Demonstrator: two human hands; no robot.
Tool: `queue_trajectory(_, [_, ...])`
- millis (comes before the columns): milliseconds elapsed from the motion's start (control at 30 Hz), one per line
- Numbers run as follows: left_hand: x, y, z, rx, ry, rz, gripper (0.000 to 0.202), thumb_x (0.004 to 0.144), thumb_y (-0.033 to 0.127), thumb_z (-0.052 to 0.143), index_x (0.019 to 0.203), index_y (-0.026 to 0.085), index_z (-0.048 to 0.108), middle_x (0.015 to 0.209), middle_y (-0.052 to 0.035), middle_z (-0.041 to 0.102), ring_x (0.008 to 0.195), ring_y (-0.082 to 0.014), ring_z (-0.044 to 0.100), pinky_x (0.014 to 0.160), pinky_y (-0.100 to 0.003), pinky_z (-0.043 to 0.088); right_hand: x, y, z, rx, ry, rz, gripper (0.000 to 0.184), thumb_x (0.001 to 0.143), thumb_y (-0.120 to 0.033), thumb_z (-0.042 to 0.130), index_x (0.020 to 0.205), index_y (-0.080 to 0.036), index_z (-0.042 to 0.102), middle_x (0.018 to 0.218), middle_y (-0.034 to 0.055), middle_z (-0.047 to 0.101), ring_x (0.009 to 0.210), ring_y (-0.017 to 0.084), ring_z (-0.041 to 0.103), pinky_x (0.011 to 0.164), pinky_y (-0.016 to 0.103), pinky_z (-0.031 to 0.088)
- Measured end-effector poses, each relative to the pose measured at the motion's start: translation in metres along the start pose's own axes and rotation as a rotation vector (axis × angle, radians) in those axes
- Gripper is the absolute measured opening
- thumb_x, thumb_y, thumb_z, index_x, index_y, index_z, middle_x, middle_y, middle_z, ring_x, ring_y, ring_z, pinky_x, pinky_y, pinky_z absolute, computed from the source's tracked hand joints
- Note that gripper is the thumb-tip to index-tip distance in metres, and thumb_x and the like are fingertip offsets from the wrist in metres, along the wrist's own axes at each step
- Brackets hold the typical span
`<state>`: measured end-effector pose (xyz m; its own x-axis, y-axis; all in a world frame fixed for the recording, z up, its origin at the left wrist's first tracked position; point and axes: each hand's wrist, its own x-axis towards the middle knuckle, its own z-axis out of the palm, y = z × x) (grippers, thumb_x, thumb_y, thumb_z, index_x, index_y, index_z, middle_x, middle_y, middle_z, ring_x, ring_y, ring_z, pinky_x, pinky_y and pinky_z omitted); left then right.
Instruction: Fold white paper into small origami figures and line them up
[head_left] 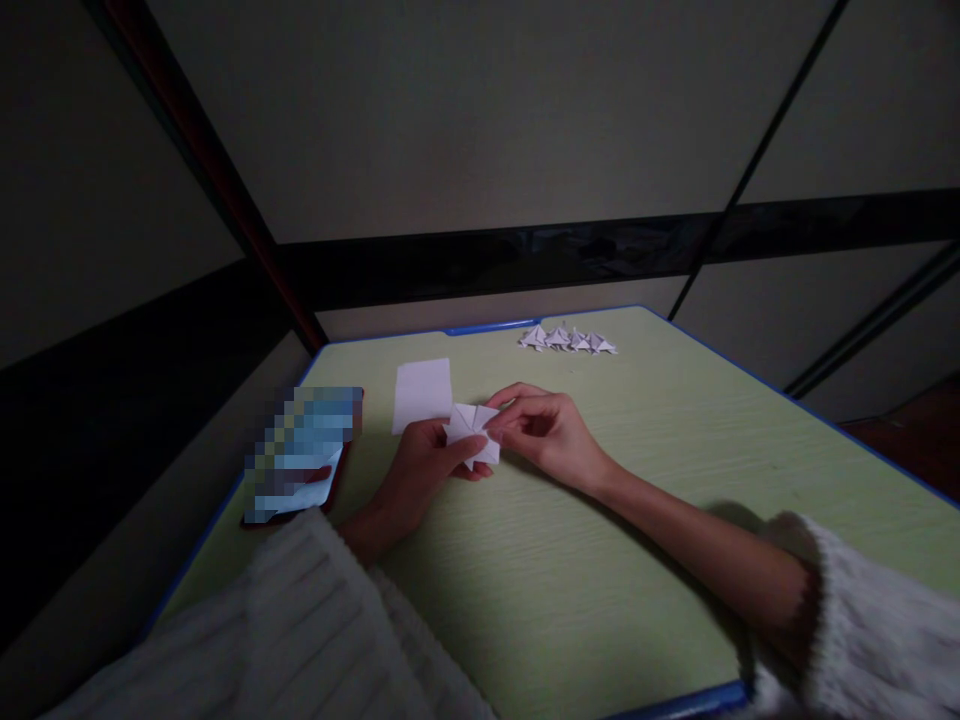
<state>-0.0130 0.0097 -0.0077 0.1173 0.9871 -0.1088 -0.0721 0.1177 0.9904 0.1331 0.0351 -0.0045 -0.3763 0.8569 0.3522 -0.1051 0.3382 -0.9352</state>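
A small white folded paper piece (472, 432) with creases running out from its middle is held just above the green table (570, 570). My left hand (420, 475) grips its left side, fingers closed on it. My right hand (544, 430) pinches its right edge between thumb and fingers. Both arms wear white knitted sleeves pushed up from the wrists.
A flat white paper stack (421, 393) lies just behind my left hand. A phone (300, 455) with a lit screen rests at the table's left edge. Several folded white paper figures (568, 340) sit in a row at the far edge. Walls surround the blue-rimmed table.
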Motion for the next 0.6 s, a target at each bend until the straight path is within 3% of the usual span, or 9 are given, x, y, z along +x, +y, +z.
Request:
queue_trajectory(233, [0.0006,0.0,0.0022,-0.019,0.064,-0.013,0.008,0.058,0.016,0.062,0.063,0.01,0.06,0.052,0.002,0.061,0.043,-0.0088,0.055,0.043,-0.018,0.043,-0.0016,0.0021,0.0018,-0.009,-0.036,-0.024,0.007,0.062,-0.007,0.057,0.06,-0.012,0.061,0.082,0.0047,0.053,0.058,0.006,0.05,0.052,0.022,0.041])
queue_trajectory(600, [-0.0007,0.0046,0.001,-0.176,-0.024,-0.082,0.005,0.058,0.009,0.058,0.061,0.009,0.062,0.05,0.0004,0.062,0.041,-0.0086,0.055,0.041,-0.016,0.044,0.0006,0.0012,-0.0036,0.15,-0.052,0.032,0.014,0.059,-0.001,0.059,0.06,-0.014,0.065,0.081,0.0017,0.053,0.055,0.003,0.051,0.052,0.018,0.044])
